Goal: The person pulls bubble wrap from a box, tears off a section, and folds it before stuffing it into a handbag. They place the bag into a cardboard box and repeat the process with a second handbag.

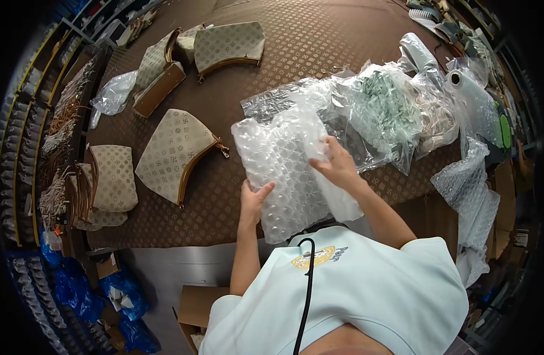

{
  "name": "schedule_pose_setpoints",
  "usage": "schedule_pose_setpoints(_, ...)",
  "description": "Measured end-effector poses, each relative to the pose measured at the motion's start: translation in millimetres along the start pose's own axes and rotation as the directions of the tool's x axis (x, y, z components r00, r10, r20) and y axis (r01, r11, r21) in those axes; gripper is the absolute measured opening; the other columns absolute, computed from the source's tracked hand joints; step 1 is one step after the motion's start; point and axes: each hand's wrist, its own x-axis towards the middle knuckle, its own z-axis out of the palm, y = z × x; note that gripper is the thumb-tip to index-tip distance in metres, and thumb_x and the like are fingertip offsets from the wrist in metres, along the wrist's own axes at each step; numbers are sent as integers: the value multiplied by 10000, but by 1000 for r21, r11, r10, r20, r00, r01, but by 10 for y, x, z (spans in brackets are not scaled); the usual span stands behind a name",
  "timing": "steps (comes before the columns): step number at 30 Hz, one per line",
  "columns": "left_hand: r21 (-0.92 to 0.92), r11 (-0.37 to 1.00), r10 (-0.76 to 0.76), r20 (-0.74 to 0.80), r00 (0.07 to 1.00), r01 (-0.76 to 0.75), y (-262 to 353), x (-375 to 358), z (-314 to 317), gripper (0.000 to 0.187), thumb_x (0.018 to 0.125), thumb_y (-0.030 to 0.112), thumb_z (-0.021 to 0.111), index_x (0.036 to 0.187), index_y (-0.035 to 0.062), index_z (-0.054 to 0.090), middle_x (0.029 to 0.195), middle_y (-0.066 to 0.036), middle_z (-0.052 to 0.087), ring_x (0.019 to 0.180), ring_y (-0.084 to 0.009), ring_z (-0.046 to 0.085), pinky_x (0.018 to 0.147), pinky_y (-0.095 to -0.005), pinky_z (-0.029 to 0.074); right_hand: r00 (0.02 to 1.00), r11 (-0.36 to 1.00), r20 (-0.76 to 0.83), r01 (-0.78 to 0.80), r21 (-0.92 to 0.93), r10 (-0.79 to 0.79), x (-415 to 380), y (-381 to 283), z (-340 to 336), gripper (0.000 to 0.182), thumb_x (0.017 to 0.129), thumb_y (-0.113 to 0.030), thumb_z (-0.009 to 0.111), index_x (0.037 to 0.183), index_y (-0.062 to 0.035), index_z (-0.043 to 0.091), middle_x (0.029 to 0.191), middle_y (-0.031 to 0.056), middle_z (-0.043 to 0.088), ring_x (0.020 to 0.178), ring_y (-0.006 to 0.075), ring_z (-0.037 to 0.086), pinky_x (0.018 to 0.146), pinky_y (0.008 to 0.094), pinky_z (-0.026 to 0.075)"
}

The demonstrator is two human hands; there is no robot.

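Observation:
A sheet of bubble wrap (289,171) lies folded in front of me, over the near edge of the table. My left hand (255,200) grips its left edge, thumb on top and fingers hidden behind it. My right hand (337,164) is closed on a fold along its right side. To the left of the wrap rests a beige patterned handbag (174,151) with a brown zipped edge. I cannot see whether anything is inside the wrap.
More patterned bags (112,180) stand stacked at the left, and others (229,46) lie at the back. A pile of clear plastic bags (381,100) sits at the right, beside a roll of film (470,97). Bubble wrap (470,195) hangs over the right edge.

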Motion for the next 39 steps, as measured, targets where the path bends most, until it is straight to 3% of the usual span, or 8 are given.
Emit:
schedule_pose_setpoints(12,71,932,334,209,919,-355,695,-365,835,662,757,252,728,1225,-27,352,1131,-146,515,1002,-202,536,872,-308,424,994,947,27,92,309,-106,-271,-218,42,581,863,-379,559,1269,-31,333,1105,253,504,1038,348,519,850,405,434)
schedule_pose_setpoints(14,500,687,378,374,847,-528,806,-471,884,875,643,323,792,1269,-35,296,1184,-203,464,1051,-300,520,887,-378,421,995,906,72,38,422,-75,-263,-172,-20,629,873,-397,542,1304,-16,290,1204,276,450,1133,357,469,907,404,412)
schedule_pose_setpoints(20,746,198,565,443,696,-636,750,-482,1148,904,584,264,793,1273,-38,293,1221,-239,427,1078,-408,486,861,-445,428,940,627,290,-116,770,-181,-289,-223,-264,730,917,-355,483,1398,17,79,1403,236,230,1289,313,295,1036,359,288)
schedule_pose_setpoints(24,738,440,450,312,837,-511,956,-255,979,626,643,115,691,1199,32,414,1087,-191,560,982,-356,571,815,-407,463,868,743,470,-208,636,-159,-360,-29,-441,726,902,-345,514,1394,28,132,1378,243,286,1283,310,318,1011,361,323)
schedule_pose_setpoints(28,640,555,367,386,847,-532,1267,-116,587,518,656,33,606,1158,52,479,979,-147,623,909,-252,614,800,-329,467,861,931,395,364,-37,-321,-387,-178,-907,627,795,-226,622,1343,-73,358,1338,163,370,1232,303,387,942,370,385)
schedule_pose_setpoints(31,565,699,180,455,872,-440,1297,-173,515,501,657,5,566,1153,15,489,962,-98,621,860,-126,588,764,-243,449,614,396,288,733,-552,-734,-348,-301,-917,741,700,-167,672,1363,-173,343,1406,102,288,1322,310,228,1052,490,222)
schedule_pose_setpoints(38,450,861,16,443,896,-238,1024,-54,252,444,677,-38,519,1119,-21,479,1006,-50,574,895,-93,532,793,-209,414,606,464,341,783,-414,-719,-243,427,-456,715,672,-249,742,1304,-209,411,1442,76,231,1358,313,125,1092,520,101)
schedule_pose_setpoints(39,454,862,5,436,900,-224,1021,-54,209,447,683,-49,515,1127,-18,467,1030,-40,552,933,-87,515,830,-205,398,668,563,391,744,-359,-633,-292,489,-458,619,689,-235,730,1243,-199,459,1327,75,394,1328,288,220,1094,519,96)
